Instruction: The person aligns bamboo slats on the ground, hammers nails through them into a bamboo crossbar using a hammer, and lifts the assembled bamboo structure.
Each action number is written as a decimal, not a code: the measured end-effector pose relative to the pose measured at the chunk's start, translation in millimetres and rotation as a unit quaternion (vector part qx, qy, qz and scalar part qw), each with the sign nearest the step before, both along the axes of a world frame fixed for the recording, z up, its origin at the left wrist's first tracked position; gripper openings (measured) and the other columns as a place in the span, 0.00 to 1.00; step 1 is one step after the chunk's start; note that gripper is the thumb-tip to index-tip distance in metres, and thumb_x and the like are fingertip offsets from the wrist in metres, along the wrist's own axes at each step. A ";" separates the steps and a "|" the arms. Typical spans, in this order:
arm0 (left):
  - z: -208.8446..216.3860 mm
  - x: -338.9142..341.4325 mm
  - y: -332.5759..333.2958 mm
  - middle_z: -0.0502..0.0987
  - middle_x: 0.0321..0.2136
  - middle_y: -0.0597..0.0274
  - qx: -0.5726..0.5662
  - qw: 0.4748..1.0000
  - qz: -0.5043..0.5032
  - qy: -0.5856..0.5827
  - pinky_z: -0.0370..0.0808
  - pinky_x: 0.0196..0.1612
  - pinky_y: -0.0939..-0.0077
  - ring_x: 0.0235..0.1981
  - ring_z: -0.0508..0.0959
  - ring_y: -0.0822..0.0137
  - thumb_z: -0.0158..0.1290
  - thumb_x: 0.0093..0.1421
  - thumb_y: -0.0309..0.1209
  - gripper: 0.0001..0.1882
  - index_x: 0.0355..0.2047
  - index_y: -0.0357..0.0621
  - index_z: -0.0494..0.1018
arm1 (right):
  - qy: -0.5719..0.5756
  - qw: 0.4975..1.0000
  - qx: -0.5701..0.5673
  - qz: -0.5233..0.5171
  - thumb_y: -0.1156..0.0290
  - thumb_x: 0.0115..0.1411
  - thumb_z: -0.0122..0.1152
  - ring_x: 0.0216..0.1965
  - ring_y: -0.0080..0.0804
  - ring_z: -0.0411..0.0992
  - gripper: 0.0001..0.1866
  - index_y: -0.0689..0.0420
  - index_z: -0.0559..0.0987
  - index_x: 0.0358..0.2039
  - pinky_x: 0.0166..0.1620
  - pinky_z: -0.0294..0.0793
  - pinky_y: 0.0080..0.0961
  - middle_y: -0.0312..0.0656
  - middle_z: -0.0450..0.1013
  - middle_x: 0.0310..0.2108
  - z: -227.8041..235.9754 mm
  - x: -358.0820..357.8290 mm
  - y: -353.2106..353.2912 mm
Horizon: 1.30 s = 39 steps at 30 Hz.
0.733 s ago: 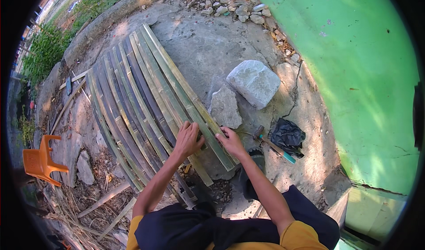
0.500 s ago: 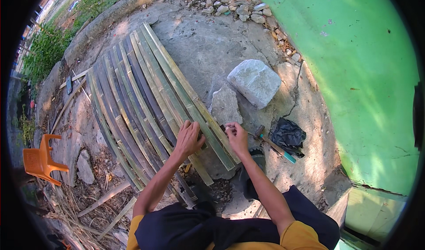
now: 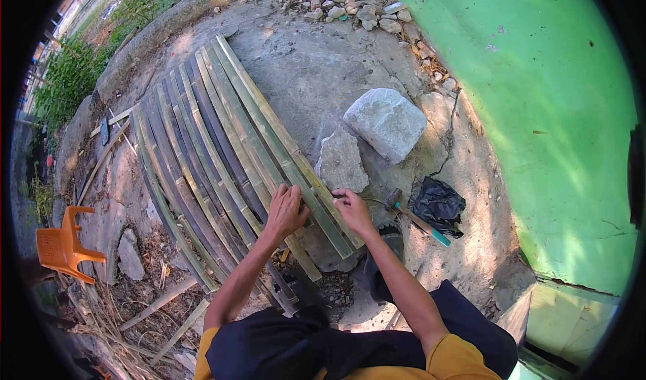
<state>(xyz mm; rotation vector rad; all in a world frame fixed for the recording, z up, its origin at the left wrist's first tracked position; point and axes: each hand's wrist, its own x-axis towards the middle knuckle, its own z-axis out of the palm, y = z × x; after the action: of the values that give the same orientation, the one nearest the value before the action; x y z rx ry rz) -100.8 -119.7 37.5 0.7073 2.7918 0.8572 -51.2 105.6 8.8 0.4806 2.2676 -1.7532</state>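
A row of split bamboo slats [image 3: 202, 137], green, dark and yellowish, lies side by side on the ground before me. My left hand [image 3: 286, 212] bears down on the slats near their close right end, its fingers bent over a bamboo slat [image 3: 313, 205]. At the outer right slat [image 3: 296, 154], my right hand [image 3: 352, 212] is closed in a pinch beside the edge. A thin brownish strand [image 3: 372, 199] trails from its fingers toward the hammer [image 3: 420, 224]; whether it is wire or cord I cannot tell. The fingertips partly hide what they grip.
Right of the slats lie a flat stone [image 3: 342, 161], a big pale block [image 3: 385, 125] and a black plastic bag [image 3: 439, 206]. A green wall [image 3: 538, 111] bounds the right side. An orange plastic chair [image 3: 67, 245] stands at left, above debris. Rubble [image 3: 367, 10] lies at the back.
My right hand has shifted slightly left, closer to the outer slat, its fingers now nearer that edge. The left hand stays almost in place on the slats.
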 end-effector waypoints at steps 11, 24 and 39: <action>2.6 3.1 -2.4 0.71 0.31 0.49 -0.014 1.000 0.002 -0.002 0.69 0.48 0.55 0.41 0.69 0.49 0.61 0.51 0.32 0.20 0.36 0.39 0.62 | -0.052 0.996 -0.037 0.056 0.69 0.68 0.58 0.37 0.23 0.77 0.15 0.61 0.78 0.51 0.41 0.76 0.24 0.38 0.80 0.37 10.5 -4.1 -10.5; 4.7 4.0 -0.8 0.71 0.33 0.50 -0.020 1.000 0.004 -0.018 0.68 0.51 0.56 0.42 0.69 0.48 0.61 0.52 0.33 0.20 0.37 0.37 0.63 | -0.240 0.905 -0.350 0.032 0.66 0.69 0.57 0.40 0.23 0.77 0.20 0.58 0.73 0.59 0.42 0.78 0.25 0.36 0.78 0.44 2.4 -17.0 10.9; 29.1 15.6 -5.4 0.69 0.31 0.43 0.095 0.995 0.028 0.016 0.67 0.49 0.53 0.38 0.69 0.44 0.52 0.63 0.30 0.13 0.37 0.35 0.61 | -0.247 0.924 -0.277 0.095 0.61 0.70 0.58 0.43 0.24 0.77 0.19 0.60 0.79 0.54 0.46 0.78 0.28 0.36 0.78 0.45 4.1 -18.5 11.9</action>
<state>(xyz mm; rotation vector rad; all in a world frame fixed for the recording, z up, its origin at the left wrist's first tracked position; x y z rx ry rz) -85.2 -125.1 66.6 0.6787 2.7955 1.1443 -69.7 117.4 12.9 0.4896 1.3561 -1.8101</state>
